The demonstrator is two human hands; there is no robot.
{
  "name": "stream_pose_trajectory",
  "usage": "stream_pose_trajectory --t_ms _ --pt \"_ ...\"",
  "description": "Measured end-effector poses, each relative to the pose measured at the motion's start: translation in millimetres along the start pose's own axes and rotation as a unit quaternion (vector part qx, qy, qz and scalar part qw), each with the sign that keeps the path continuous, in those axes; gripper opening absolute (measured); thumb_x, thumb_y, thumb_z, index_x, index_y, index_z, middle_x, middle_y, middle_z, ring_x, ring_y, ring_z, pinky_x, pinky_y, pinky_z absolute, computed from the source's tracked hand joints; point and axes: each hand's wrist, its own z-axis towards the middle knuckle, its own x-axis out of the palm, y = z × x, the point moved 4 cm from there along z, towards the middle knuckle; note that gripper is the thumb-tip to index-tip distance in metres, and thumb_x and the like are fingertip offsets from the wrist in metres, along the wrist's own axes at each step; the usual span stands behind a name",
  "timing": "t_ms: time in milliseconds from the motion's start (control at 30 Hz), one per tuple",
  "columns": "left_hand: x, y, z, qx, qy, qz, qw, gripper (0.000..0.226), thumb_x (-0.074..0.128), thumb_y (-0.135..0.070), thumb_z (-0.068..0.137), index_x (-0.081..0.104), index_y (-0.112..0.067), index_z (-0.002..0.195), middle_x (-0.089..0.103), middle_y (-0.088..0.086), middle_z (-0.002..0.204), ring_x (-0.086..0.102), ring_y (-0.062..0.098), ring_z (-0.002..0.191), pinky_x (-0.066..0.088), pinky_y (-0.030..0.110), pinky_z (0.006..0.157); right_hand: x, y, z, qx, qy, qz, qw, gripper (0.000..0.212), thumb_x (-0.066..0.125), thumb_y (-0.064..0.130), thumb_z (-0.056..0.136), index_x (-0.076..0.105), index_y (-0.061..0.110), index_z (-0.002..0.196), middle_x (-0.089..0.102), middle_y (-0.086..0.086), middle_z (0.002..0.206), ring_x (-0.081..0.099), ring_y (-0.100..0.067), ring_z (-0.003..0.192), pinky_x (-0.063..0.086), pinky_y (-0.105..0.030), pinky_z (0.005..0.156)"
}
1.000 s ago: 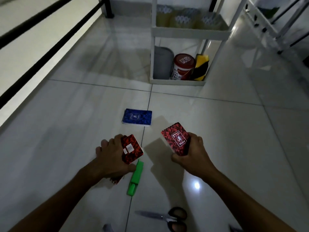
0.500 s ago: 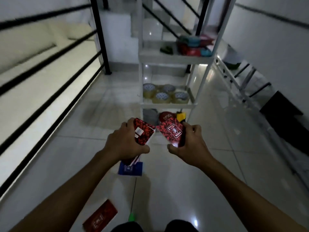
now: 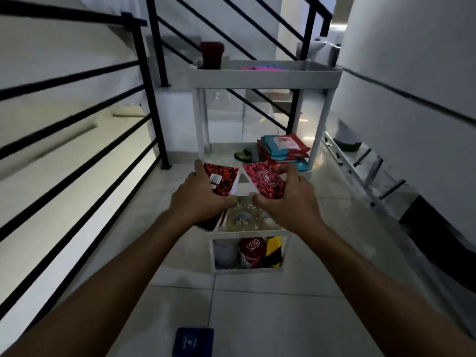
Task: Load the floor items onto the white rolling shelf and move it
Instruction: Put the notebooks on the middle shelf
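1. Left hand grips a red notebook, barcode side up, with more red booklets tucked under the palm.
2. Right hand grips a second red notebook, white logo side up.
3. Both hands are raised side by side in front of the white rolling shelf, level with its second tier.
4. Shelf contents: dark red cup on top tier; stack of red and teal packets and a green item on second tier; tape rolls on third, partly hidden by hands; red can and yellow-black roll on bottom tier.
5. Blue notebook lies on the tile floor, near bottom edge, well apart from the shelf.
6. Black stair railing to the left and behind the shelf; folded ladder along the right wall.
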Motion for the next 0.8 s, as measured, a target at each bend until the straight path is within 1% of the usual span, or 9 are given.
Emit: stream_pose_trajectory --t_ms 133,233,300,433,500,567,600,667,800 --pt "23 -22 72 -0.009 -0.016 -0.037 0.999 0.120 0.071 -0.065 0.056 0.012 -0.013 0.148 0.044 0.014 0.141 0.051 0.034 0.120 0.048 0.048 0.095 10 -18 33 0.047 -0.014 0.048 0.998 0.072 0.074 0.062 0.067 0.036 0.030 0.119 0.058 -0.006 0.118 0.060 -0.028 0.105 0.055 -0.045 0.083" --pt "35 -27 113 -0.001 -0.019 -0.053 0.998 0.115 0.072 -0.063 0.058 0.020 -0.006 0.144 0.045 0.015 0.139 0.049 0.034 0.122 0.047 0.047 0.096 18 -24 48 0.056 -0.011 0.091 0.994 0.068 0.075 0.059 0.068 0.036 0.032 0.117 0.059 -0.005 0.117 0.062 -0.026 0.102 0.058 -0.043 0.078" --pt "39 -24 133 -0.005 -0.018 -0.052 0.998 0.116 0.072 -0.068 0.054 0.026 -0.006 0.141 0.047 0.014 0.137 0.048 0.033 0.124 0.046 0.044 0.097 24 -24 56 0.056 -0.009 0.112 0.992 0.065 0.075 0.057 0.069 0.037 0.033 0.116 0.058 -0.004 0.117 0.063 -0.026 0.100 0.058 -0.043 0.076" --pt "43 -21 160 -0.020 -0.017 -0.023 0.999 0.117 0.068 -0.077 0.051 0.032 -0.006 0.137 0.051 0.014 0.129 0.052 0.033 0.116 0.043 0.033 0.083 33 -23 64 0.049 0.002 0.121 0.991 0.066 0.074 0.058 0.070 0.036 0.035 0.118 0.055 -0.003 0.119 0.061 -0.028 0.103 0.058 -0.044 0.078" --pt "46 -27 170 -0.025 -0.032 -0.008 0.999 0.111 0.068 -0.075 0.055 0.035 -0.005 0.134 0.051 0.016 0.127 0.053 0.034 0.114 0.041 0.031 0.081 36 -24 65 0.049 -0.004 0.128 0.991 0.065 0.075 0.057 0.069 0.036 0.035 0.117 0.055 -0.002 0.120 0.060 -0.027 0.105 0.057 -0.044 0.079" --pt "49 -32 178 -0.043 -0.065 -0.015 0.997 0.105 0.072 -0.067 0.061 0.035 -0.001 0.134 0.050 0.018 0.130 0.052 0.034 0.116 0.043 0.032 0.086 37 -25 65 0.050 -0.014 0.131 0.990 0.064 0.075 0.057 0.068 0.035 0.035 0.114 0.056 0.000 0.118 0.061 -0.026 0.104 0.057 -0.044 0.079" --pt "52 -31 180 -0.060 -0.074 -0.021 0.995 0.106 0.072 -0.064 0.065 0.031 0.001 0.138 0.047 0.020 0.135 0.049 0.035 0.121 0.043 0.035 0.093 38 -25 64 0.049 -0.020 0.132 0.990 0.063 0.074 0.057 0.068 0.036 0.035 0.113 0.057 0.001 0.117 0.061 -0.025 0.104 0.056 -0.044 0.079" --pt "58 -27 178 -0.090 -0.075 -0.010 0.993 0.117 0.074 -0.061 0.067 0.016 0.005 0.145 0.035 0.023 0.145 0.039 0.036 0.131 0.038 0.039 0.105 37 -25 63 0.049 -0.032 0.130 0.990 0.061 0.073 0.058 0.068 0.036 0.035 0.111 0.056 0.004 0.115 0.060 -0.023 0.104 0.056 -0.044 0.078" --pt "63 -21 168 -0.113 -0.045 0.028 0.992 0.136 0.075 -0.064 0.064 -0.012 -0.002 0.148 0.012 0.024 0.153 0.022 0.039 0.138 0.030 0.047 0.109 39 -23 64 0.066 -0.022 0.122 0.990 0.061 0.071 0.061 0.068 0.036 0.035 0.111 0.054 0.002 0.115 0.060 -0.025 0.103 0.057 -0.045 0.077"
